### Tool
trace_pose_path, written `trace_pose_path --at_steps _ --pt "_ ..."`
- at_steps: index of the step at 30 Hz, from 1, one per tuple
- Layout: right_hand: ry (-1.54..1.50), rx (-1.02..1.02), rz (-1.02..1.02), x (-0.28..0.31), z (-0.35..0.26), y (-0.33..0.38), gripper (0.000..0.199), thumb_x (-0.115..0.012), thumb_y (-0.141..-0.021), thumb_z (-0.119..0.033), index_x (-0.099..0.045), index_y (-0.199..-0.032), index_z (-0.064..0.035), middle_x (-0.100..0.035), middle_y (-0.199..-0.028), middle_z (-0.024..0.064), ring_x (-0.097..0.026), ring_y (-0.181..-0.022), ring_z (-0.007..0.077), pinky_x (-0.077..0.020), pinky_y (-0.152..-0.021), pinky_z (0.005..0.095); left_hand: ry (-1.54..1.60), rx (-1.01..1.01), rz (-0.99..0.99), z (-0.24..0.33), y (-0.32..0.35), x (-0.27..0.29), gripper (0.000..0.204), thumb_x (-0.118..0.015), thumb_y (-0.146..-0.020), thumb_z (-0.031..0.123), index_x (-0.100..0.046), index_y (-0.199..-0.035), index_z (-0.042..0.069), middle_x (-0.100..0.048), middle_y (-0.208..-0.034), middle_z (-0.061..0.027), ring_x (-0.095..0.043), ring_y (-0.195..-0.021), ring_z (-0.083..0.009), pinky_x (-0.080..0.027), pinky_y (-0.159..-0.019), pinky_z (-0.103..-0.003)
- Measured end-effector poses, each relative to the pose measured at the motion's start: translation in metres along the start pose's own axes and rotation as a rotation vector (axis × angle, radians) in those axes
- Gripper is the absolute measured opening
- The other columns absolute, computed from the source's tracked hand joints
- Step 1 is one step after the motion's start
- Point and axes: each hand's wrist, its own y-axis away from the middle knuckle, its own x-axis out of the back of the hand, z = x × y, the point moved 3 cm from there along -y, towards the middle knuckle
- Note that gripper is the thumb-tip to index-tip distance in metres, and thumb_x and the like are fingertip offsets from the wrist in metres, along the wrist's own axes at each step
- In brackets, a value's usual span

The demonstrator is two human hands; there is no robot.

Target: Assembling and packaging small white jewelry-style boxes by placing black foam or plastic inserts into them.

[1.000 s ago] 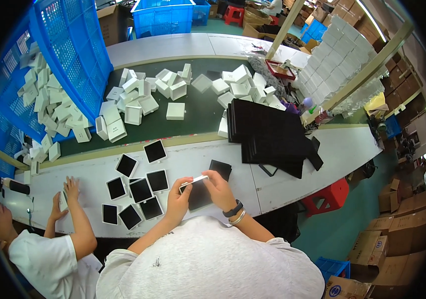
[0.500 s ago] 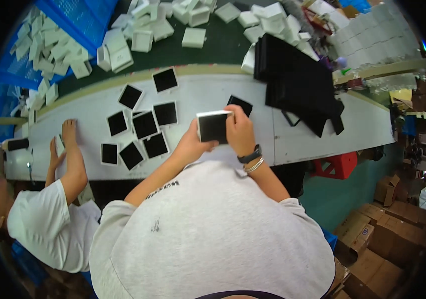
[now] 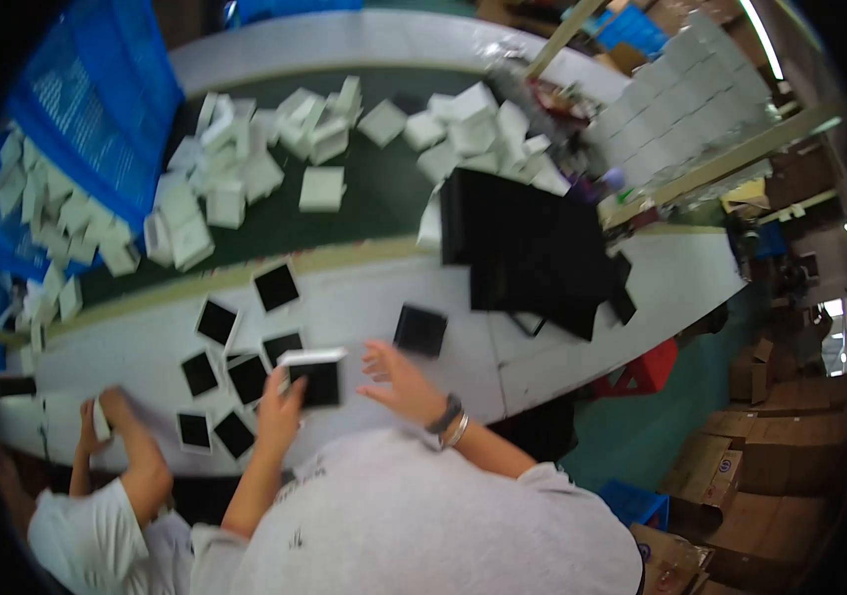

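My left hand [image 3: 279, 415] grips a small white box with a black inner face [image 3: 320, 385], holding it by its left side above the table. Apart from the box, to its right, my right hand [image 3: 404, 387] is open, fingers spread, with nothing in it. A black square piece [image 3: 421, 330] lies on the table just beyond that hand. Left of and partly behind the held box, several similar white boxes with black faces [image 3: 247, 380] lie spread on the white table [image 3: 359, 288].
Large black sheets or pads [image 3: 533, 238] are stacked at the right. White boxes [image 3: 309, 124] are heaped on the green belt [image 3: 275, 220], and more fill a blue crate [image 3: 111, 109] at left. A co-worker's hands [image 3: 106, 412] hold a white piece. A red stool [image 3: 645, 369] stands beside the table.
My right hand has let go of the box and opened. The left hand has carried the box leftward, toward the spread boxes. The whole view has shifted, showing more of the far side.
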Motion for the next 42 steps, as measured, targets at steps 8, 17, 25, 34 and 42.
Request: trace_pose_path --at_steps 8,17,25,34,42 --pt "0.992 -0.114 0.164 0.079 0.079 0.015 0.083 -0.081 -0.067 -0.028 -0.039 -0.136 -0.0090 -0.036 -0.136 0.0187 -0.039 -0.124 0.0404 -0.0367 -0.101 0.0465 -1.082 -0.138 0.563 -0.017 0.001 0.153 0.056 -0.064 -0.082 0.018 -0.045 -0.133 0.004 -0.048 -0.127 -0.0215 -0.043 -0.120 -0.0378 -0.033 -0.102 -0.045" --pt "1.042 0.076 0.320 0.099 0.083 -0.027 0.081 -0.085 -0.058 -0.034 -0.046 -0.124 -0.0061 -0.046 -0.121 0.0127 -0.044 -0.107 0.0340 -0.0351 -0.093 0.0480 -0.658 -0.678 0.435 0.112 -0.214 0.017 0.055 -0.070 -0.075 0.017 -0.049 -0.125 0.005 -0.049 -0.127 -0.0168 -0.046 -0.119 -0.0339 -0.036 -0.099 -0.044" --pt "0.833 -0.058 0.234 0.102 0.092 -0.036 0.067 -0.084 -0.059 -0.020 -0.051 -0.116 -0.0058 -0.051 -0.113 0.0129 -0.047 -0.105 0.0340 -0.0382 -0.090 0.0441 -0.776 -0.144 0.221 0.120 -0.367 -0.093 0.098 -0.075 -0.066 0.054 -0.034 -0.139 0.003 -0.040 -0.136 -0.0269 -0.040 -0.127 -0.0392 -0.037 -0.101 -0.045" --pt "0.655 0.240 0.064 0.103 0.056 -0.021 0.030 -0.072 -0.080 -0.016 -0.056 -0.103 -0.0049 -0.053 -0.126 0.0117 -0.046 -0.121 0.0284 -0.0392 -0.100 0.0408 0.265 -0.216 0.037 0.103 -0.303 -0.102 0.084 -0.070 -0.073 0.033 -0.030 -0.142 0.005 -0.040 -0.138 -0.0188 -0.045 -0.124 -0.0302 -0.038 -0.101 -0.038" --pt "-0.559 -0.003 0.256 0.073 -0.003 -0.016 0.031 -0.058 -0.094 -0.015 -0.050 -0.120 0.0000 -0.059 -0.104 0.0013 -0.054 -0.093 0.0088 -0.0433 -0.082 0.0224 1.293 0.032 -0.517 0.059 -0.053 -0.102 0.081 -0.064 -0.078 0.031 -0.026 -0.145 0.007 -0.044 -0.136 -0.0074 -0.044 -0.125 -0.0199 -0.035 -0.103 -0.034"
